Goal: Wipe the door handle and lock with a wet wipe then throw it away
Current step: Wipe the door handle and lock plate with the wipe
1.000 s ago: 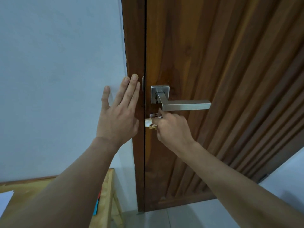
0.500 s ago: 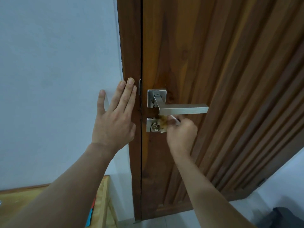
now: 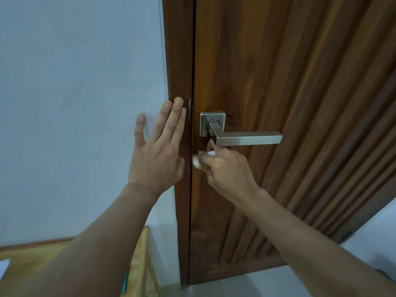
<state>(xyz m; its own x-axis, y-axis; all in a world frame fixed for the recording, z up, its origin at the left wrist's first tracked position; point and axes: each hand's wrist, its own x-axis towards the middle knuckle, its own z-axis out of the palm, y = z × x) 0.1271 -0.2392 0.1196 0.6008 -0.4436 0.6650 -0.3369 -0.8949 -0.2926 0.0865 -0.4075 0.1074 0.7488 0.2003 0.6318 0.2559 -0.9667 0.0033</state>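
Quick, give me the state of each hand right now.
Left hand: open, fingers straight, flat against the door frame and wall.
Right hand: closed, fingers curled round the wet wipe at the lock, just under the door handle.

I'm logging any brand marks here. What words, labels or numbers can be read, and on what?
None. The door handle, the door and the wet wipe in the right hand show no lettering. The lock is mostly hidden behind that hand.

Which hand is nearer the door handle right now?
Right. The right hand, holding the wet wipe, is just below the door handle at the lock. The left hand lies flat on the door frame, left of it.
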